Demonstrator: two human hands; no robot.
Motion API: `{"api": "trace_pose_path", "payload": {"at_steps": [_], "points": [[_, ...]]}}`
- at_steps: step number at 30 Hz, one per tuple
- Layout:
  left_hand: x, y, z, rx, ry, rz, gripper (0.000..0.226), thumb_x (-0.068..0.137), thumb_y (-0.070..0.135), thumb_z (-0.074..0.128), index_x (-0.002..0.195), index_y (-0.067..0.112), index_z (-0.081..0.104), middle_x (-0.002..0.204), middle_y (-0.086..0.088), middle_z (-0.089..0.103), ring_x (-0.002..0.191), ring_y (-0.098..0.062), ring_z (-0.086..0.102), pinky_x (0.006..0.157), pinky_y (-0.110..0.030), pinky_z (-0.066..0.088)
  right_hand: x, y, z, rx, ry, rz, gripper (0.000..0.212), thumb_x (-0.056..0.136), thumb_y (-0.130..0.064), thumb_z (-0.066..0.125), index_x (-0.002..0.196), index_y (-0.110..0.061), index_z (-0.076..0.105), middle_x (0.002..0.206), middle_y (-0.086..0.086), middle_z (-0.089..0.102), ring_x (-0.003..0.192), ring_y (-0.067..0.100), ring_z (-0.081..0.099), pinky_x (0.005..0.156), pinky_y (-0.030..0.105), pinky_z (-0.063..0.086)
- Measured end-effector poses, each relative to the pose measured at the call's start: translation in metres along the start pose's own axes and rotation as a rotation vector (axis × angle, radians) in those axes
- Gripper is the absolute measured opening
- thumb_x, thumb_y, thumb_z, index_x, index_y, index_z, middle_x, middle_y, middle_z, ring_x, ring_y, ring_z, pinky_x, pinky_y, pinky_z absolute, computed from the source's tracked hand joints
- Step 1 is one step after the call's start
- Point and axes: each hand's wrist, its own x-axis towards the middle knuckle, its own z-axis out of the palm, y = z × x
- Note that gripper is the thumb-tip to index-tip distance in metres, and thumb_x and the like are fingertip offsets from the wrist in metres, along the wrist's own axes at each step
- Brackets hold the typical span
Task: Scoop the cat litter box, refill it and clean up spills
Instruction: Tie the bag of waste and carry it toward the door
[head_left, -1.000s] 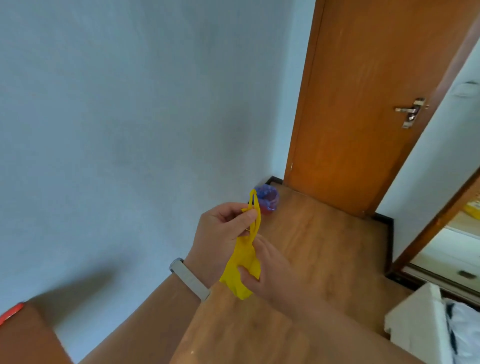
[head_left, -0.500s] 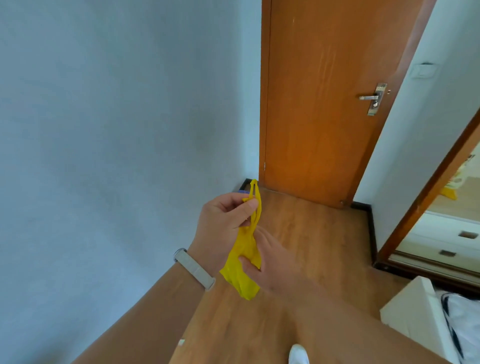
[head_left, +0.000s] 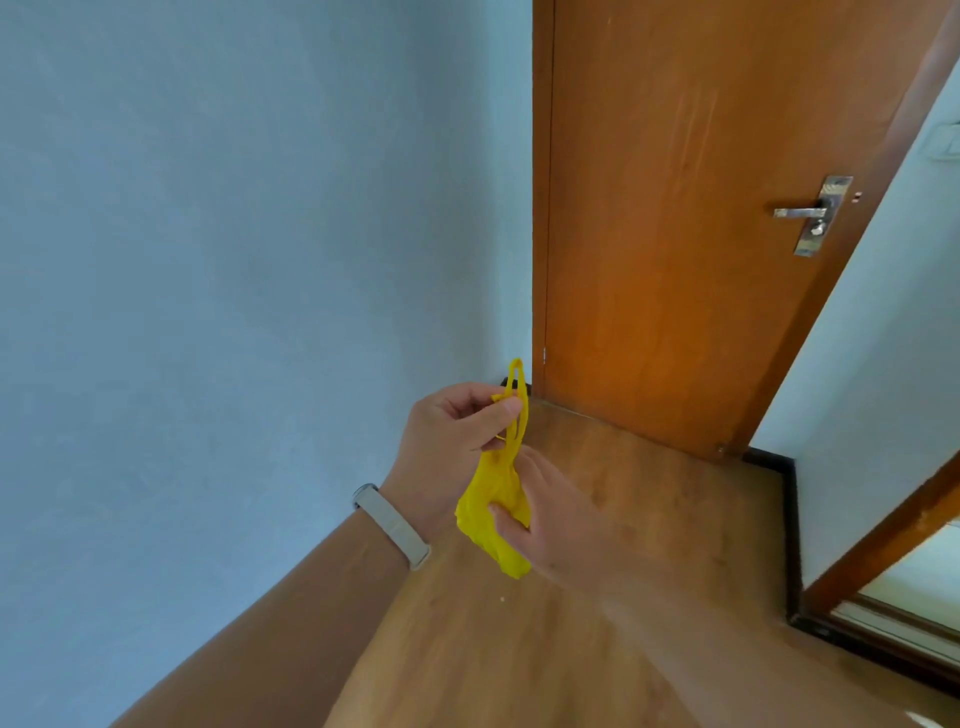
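A small crumpled yellow plastic bag (head_left: 493, 506) hangs in front of me, over the wooden floor. My left hand (head_left: 449, 444), with a grey band on the wrist, pinches the bag's thin handle loops at the top. My right hand (head_left: 553, 519) grips the bunched lower part of the bag from the right. No litter box or scoop is in view.
A pale blue wall (head_left: 234, 286) fills the left side. A closed wooden door (head_left: 675, 260) with a metal lever handle (head_left: 802, 213) stands ahead. A second doorway with a wooden frame (head_left: 883, 545) opens at the lower right. Wooden floor (head_left: 649, 519) lies between them.
My view has swung toward the door. The blue object in the corner and the white box at the lower right have left the frame. Both hands hold the yellow bag as before.
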Motion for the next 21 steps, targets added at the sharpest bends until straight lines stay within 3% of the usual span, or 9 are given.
{"api": "trace_pose_path", "payload": {"at_steps": [2, 8, 13, 17, 21], "points": [[0.026, 0.001, 0.011, 0.018, 0.005, 0.005, 0.011, 0.086, 0.007, 0.069, 0.08, 0.012, 0.074, 0.075, -0.008, 0.068, 0.068, -0.017, 0.06, 0.067, -0.028, 0.053, 0.018, 0.023, -0.009, -0.036, -0.006, 0.011, 0.048, 0.089, -0.037, 0.056, 0.131, -0.014, 0.046, 0.127, 0.0, 0.053, 0.116, 0.018, 0.052, 0.094, 0.028, 0.044], [0.1, -0.001, 0.031, 0.011, -0.007, 0.009, 0.009, 0.086, 0.007, 0.069, 0.08, 0.01, 0.074, 0.076, -0.01, 0.068, 0.071, -0.02, 0.06, 0.071, -0.032, 0.052, 0.064, 0.08, -0.018, -0.069, -0.033, 0.03, 0.054, 0.09, -0.041, 0.055, 0.136, -0.014, 0.044, 0.132, -0.004, 0.05, 0.118, 0.017, 0.052, 0.093, 0.033, 0.047], [0.171, -0.021, 0.036, -0.013, -0.022, -0.018, 0.006, 0.087, 0.008, 0.068, 0.086, 0.005, 0.074, 0.077, -0.012, 0.066, 0.07, -0.02, 0.059, 0.069, -0.03, 0.052, 0.108, 0.123, -0.009, -0.122, 0.014, 0.075, 0.046, 0.089, -0.038, 0.06, 0.128, -0.016, 0.048, 0.123, -0.004, 0.055, 0.109, 0.015, 0.054, 0.083, 0.028, 0.048], [0.243, -0.042, 0.031, -0.041, -0.05, -0.042, 0.008, 0.086, 0.011, 0.069, 0.088, 0.004, 0.075, 0.077, -0.011, 0.067, 0.069, -0.019, 0.059, 0.07, -0.031, 0.053, 0.154, 0.162, 0.006, -0.148, 0.022, 0.09, 0.045, 0.088, -0.036, 0.062, 0.127, -0.021, 0.046, 0.125, -0.005, 0.055, 0.112, 0.01, 0.051, 0.086, 0.019, 0.042], [0.321, -0.068, 0.017, -0.091, -0.092, -0.109, 0.009, 0.085, 0.012, 0.07, 0.085, 0.004, 0.075, 0.075, -0.011, 0.067, 0.066, -0.019, 0.058, 0.065, -0.03, 0.052, 0.21, 0.211, 0.027, -0.199, -0.035, 0.136, 0.044, 0.088, -0.039, 0.057, 0.127, -0.023, 0.045, 0.125, -0.008, 0.053, 0.113, 0.012, 0.053, 0.086, 0.026, 0.048]]}}
